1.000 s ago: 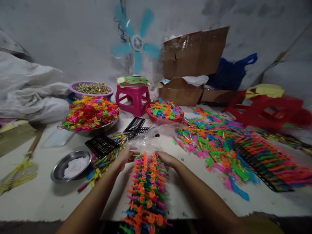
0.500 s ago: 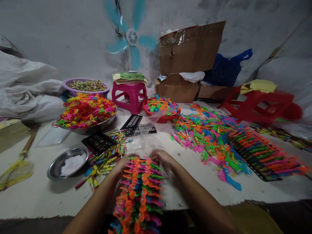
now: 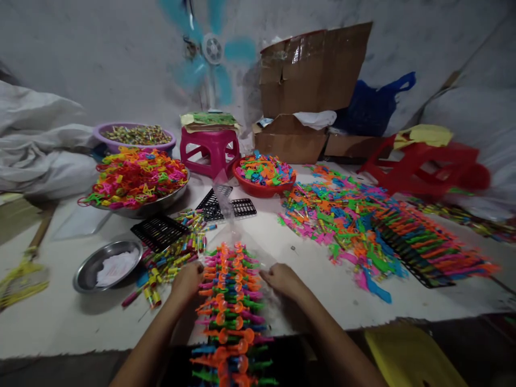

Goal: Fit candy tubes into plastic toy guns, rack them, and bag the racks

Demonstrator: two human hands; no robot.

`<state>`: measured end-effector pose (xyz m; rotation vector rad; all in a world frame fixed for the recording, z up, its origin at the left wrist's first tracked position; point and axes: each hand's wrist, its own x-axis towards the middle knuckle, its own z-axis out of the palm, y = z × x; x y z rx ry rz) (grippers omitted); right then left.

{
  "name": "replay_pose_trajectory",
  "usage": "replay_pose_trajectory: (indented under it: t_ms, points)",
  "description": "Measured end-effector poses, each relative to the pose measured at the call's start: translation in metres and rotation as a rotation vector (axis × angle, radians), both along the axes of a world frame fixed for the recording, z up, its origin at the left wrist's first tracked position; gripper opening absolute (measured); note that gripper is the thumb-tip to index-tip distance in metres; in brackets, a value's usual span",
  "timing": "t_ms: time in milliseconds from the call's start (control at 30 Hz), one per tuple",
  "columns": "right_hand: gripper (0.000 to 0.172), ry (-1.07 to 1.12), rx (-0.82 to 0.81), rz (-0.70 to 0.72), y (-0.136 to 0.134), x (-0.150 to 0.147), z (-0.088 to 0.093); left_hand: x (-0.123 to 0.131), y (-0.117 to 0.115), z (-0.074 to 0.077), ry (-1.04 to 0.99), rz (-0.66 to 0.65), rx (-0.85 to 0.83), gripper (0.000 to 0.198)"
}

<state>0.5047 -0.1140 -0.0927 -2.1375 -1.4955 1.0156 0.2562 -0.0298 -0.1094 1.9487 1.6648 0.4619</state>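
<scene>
— Left grip, how does it stand?
— Fingers curled in, knuckles up, pressed against the left edge of the long row of neon orange, pink and green plastic toys. Whether it truly clasps anything I cannot tell, as the fingertips are hidden.
— And the right grip?
— Likewise curled, touching the row's right edge, just opposite. The clasp is again unclear.
— Where does the row lie?
— On the white floor sheet, running from between the forearms away from the person. A crumpled clear plastic film rises just beyond its far end.
— What lies about it?
— Left of it are a scatter of small coloured plastic sticks, a black plastic grid tray and a round steel dish with white paper in it. Well to the right is a loose heap of bright plastic parts.
</scene>
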Motion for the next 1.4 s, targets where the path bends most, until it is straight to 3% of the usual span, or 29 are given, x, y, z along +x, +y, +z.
replay_pose_trajectory:
  t_ms: [33,100,200,267,400,500,600,733,967,1133,1267,1400]
  points:
    - [0.015,-0.063,0.075,-0.028,0.0,0.0,0.005,0.0,0.001,0.004,0.016,0.049,0.059,0.013]
    - [0.021,-0.178,0.294,-0.011,0.001,0.001,0.011,0.0,0.0,0.01,0.007,0.126,0.177,0.016]
    - [0.019,-0.274,0.618,0.157,0.009,0.0,0.012,0.002,-0.003,0.014,-0.045,0.119,0.309,0.013]
    - [0.016,-0.288,0.714,0.215,0.019,0.0,0.012,0.004,-0.002,0.014,-0.082,0.105,0.35,0.014]
    - [0.03,-0.256,0.755,0.164,0.043,-0.003,0.018,0.006,0.008,0.013,-0.159,0.1,0.361,0.017]
    - [0.025,-0.217,0.799,0.164,0.051,-0.008,0.03,0.003,0.013,0.015,-0.221,0.071,0.356,0.021]
    - [0.015,-0.212,0.846,0.173,0.048,-0.013,0.039,-0.001,0.008,0.019,-0.253,0.052,0.361,0.023]
    - [0.016,-0.23,0.944,0.26,0.039,-0.017,0.044,-0.002,-0.007,0.025,-0.262,0.057,0.376,0.02]
    - [0.007,-0.217,1.134,0.336,0.025,-0.018,0.037,0.002,-0.019,0.034,-0.286,0.093,0.35,0.014]
    - [0.009,-0.288,1.068,0.344,0.028,-0.014,0.034,-0.004,-0.011,0.032,-0.305,0.057,0.357,0.013]
    - [0.013,-0.102,0.986,0.274,0.031,-0.023,0.046,-0.009,-0.002,0.027,-0.305,-0.04,0.38,0.017]
    - [0.016,-0.012,0.958,0.327,0.032,-0.031,0.051,-0.013,0.002,0.023,-0.256,-0.118,0.417,0.021]
